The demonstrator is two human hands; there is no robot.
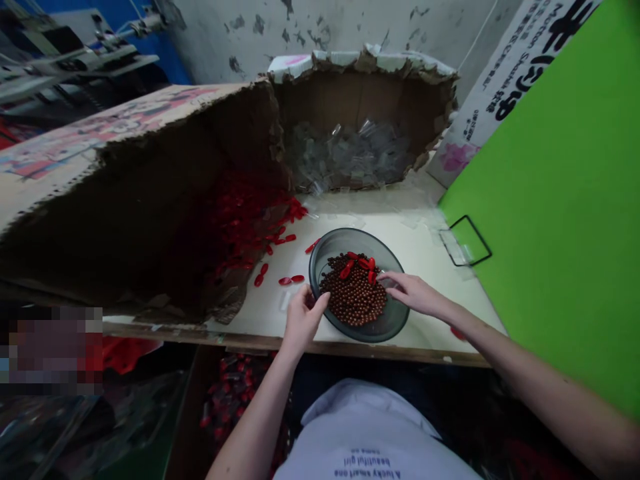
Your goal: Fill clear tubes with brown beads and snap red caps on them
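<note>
A grey round bowl (390,320) sits near the front edge of the pale table (410,233). It holds a heap of small brown beads (353,300) with a few red oval pieces (347,269) on top. My left hand (303,320) rests at the bowl's left rim, its fingers curled together as in a pinch. What they hold is too small to see. Reaching into the bowl from the right, my right hand (413,292) has its fingertips bent onto the beads.
A torn cardboard box (150,193) on the left spills red oval pieces (260,220) onto the table. Behind stands another torn box (365,100) of clear plastic pieces (350,157). A green board (560,220) walls the right side.
</note>
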